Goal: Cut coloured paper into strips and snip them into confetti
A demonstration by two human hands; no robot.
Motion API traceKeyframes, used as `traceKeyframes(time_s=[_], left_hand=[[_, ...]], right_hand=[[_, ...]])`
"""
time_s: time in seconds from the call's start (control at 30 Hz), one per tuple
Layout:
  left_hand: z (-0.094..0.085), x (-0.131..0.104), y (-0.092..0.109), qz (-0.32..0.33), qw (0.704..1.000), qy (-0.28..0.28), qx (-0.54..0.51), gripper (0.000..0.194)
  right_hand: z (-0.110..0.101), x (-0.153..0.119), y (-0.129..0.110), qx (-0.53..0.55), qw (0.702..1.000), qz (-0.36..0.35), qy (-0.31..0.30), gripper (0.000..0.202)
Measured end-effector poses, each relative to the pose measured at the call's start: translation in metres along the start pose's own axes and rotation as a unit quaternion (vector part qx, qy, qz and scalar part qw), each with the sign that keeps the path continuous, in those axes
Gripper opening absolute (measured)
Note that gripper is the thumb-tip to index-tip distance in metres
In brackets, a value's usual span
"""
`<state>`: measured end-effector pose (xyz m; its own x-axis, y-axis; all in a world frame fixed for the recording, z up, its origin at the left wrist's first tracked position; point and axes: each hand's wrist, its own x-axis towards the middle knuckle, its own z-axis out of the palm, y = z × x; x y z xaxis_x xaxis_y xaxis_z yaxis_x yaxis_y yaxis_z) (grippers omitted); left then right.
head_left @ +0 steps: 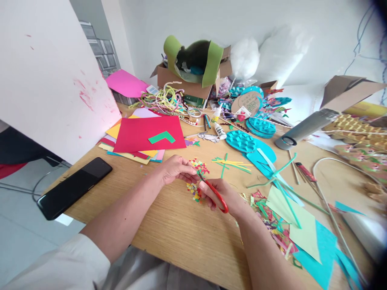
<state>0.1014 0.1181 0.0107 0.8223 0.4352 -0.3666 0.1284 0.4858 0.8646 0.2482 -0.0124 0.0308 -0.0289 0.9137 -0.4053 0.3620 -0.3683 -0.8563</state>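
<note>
My right hand (222, 193) is wrapped round a pair of red-handled scissors (223, 203), its blades pointing up and left toward my other hand. The fingertips of my left hand (178, 169) are pinched together just beside the blade tips. Whatever is between them is too small to make out. Beneath and around both hands lie small heaps of colourful paper bits (193, 189), mostly red, green and yellow. Thin green and yellow paper strips (232, 164) lie crossed on the table beyond my right hand.
A red paper sheet (136, 133) with a green angled piece (161, 137) tops a paper stack. At left lies a black phone (75, 187). Paper scraps (273, 223), a pale green sheet (302, 225) and a cardboard tube (308, 129) are at right; glue bottles (220, 131) stand farther back.
</note>
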Motion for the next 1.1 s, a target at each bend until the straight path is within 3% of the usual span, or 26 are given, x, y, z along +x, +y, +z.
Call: traceKeyframes(time_s=[1.1], left_hand=[[0.0002,0.0006,0.0009,-0.014,1.000,0.006,-0.001,0.022]], right_hand=[[0.0009,0.0001,0.0001,-0.025,0.999,0.015,0.035,0.044]])
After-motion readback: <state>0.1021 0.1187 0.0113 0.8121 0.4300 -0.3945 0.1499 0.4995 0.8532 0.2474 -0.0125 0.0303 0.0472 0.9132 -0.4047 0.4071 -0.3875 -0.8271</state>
